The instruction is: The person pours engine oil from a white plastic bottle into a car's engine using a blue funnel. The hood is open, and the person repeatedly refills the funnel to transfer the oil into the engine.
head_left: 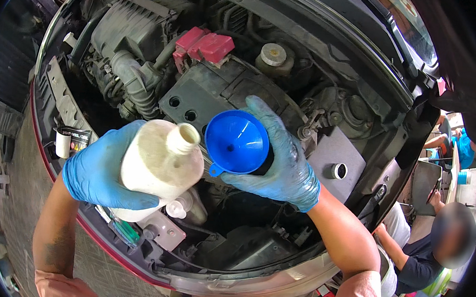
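Note:
Blue gloves cover both of my hands over a car's engine bay. My left hand (103, 168) is wrapped round a whitish plastic bottle (158, 158), whose uncapped neck (183, 138) points up. A blue plastic funnel (237, 143) sits in my right hand (282, 158), thumb and fingers curled round its rim. The funnel's wide mouth faces up, with a dark hole at its bottom; its spout is hidden. Bottle and funnel are side by side, slightly apart. Beneath them lies the dark battery cover (197, 97).
Red terminal covers (204, 45) and a reservoir with a round cap (273, 55) are farther back. A ribbed intake hose (133, 80) runs at left. A black ring-shaped cap (339, 171) lies on a grey panel at right. A seated person (420, 260) is beyond the car's right side.

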Motion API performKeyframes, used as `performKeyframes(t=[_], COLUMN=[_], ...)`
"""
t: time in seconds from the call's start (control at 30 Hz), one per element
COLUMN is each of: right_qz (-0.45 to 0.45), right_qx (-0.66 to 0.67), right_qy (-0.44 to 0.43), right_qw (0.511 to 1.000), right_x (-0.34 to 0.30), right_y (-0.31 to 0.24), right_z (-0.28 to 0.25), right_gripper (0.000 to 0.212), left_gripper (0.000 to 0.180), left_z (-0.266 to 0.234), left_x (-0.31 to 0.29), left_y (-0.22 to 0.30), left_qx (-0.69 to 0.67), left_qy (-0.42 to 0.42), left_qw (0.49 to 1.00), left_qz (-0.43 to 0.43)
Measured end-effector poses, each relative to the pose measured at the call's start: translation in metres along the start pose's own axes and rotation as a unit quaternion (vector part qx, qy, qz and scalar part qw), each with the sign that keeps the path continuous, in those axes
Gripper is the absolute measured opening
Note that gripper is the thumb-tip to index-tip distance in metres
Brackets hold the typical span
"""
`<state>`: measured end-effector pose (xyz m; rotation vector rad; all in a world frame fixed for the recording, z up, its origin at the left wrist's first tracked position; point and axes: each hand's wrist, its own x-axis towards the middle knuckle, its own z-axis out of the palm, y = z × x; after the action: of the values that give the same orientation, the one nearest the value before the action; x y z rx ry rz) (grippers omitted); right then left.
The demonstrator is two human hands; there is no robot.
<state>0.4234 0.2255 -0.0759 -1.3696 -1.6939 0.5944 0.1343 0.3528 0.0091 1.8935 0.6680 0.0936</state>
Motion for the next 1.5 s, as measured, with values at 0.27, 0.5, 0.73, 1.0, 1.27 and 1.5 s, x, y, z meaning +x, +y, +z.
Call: performKeyframes(t=[0.27,0.5,0.73,1.0,1.27,1.5], right_qz=[0.112,0.185,0.207,0.21,0.239,0.219], right_qx=[0.06,0.276,0.318,0.362,0.323,0.334], right_qy=[0.001,0.057,0.07,0.088,0.106,0.125], right_qw=[0.992,0.942,0.922,0.904,0.91,0.908], right_x=[-0.001,0.002,0.005,0.006,0.006,0.006], right_y=[0.005,0.007,0.0,0.0,-0.005,-0.007], right_z=[-0.007,-0.007,-0.008,-0.007,-0.006,0.0], right_gripper=[0.121,0.115,0.116,0.116,0.119,0.125], left_gripper=[0.111,0.104,0.091,0.099,0.113,0.103], left_z=[0.014,0.016,0.028,0.037,0.037,0.069], left_x=[-0.097,-0.188,-0.223,-0.215,-0.227,-0.28], left_y=[-0.047,-0.119,-0.144,-0.141,-0.166,-0.187], left_qx=[-0.167,0.042,-0.037,0.067,0.208,0.057], left_qy=[0.308,0.509,0.57,0.61,0.622,0.636], left_qw=[0.935,0.855,0.812,0.78,0.752,0.75], left_qz=[-0.064,-0.089,-0.118,-0.128,-0.062,-0.173])
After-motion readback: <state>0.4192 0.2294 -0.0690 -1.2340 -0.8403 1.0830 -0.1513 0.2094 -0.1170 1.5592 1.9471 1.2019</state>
